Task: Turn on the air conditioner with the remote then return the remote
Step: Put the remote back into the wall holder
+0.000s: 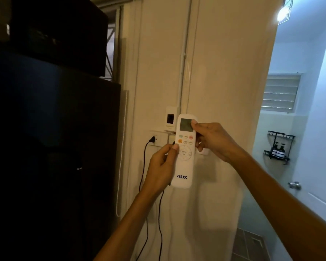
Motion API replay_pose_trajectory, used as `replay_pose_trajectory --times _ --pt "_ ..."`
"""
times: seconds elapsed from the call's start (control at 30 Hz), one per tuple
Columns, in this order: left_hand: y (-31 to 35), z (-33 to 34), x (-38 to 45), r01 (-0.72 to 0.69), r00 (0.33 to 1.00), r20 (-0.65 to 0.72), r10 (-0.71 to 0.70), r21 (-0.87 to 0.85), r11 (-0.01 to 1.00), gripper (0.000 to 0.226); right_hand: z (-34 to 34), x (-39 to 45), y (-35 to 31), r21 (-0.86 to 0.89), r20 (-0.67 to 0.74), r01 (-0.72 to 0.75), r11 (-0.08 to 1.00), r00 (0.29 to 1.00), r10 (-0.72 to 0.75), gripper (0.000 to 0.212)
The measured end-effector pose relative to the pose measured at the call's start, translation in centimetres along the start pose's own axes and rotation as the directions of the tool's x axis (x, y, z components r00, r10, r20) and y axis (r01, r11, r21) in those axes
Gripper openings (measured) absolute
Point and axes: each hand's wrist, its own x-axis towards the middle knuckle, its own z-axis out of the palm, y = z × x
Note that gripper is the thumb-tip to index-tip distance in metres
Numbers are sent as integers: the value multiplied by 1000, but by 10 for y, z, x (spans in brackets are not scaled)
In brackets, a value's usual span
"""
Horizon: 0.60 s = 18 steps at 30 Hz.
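A white AUX remote (183, 166) with a small grey screen and coloured buttons stands upright in front of the cream wall. My left hand (161, 166) grips its left edge, thumb resting beside the round menu pad. My right hand (213, 141) pinches its upper right side, thumb tip on the edge of the screen. A small white piece (203, 151), possibly a wall holder, shows just behind my right hand. No air conditioner unit is in sight.
A white switch box (171, 117) and a socket (157, 139) with a black plug and dangling cables (143, 170) sit on the wall behind the remote. A tall dark cabinet (51, 147) fills the left. At right, a lit bathroom with an open door (316, 147) and a bottle rack (279, 146).
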Motion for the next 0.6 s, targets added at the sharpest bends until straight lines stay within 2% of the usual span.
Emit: replay_pose_trajectory --times 0.2,0.6 --pt "-43 43 34 31 999 19 -30 -37 999 25 -49 29 46 -10 47 -29 1000 998 30 38" --pt "-98 97 112 52 996 79 -46 -88 995 18 -104 84 85 -106 -81 -115 988 991 107 32"
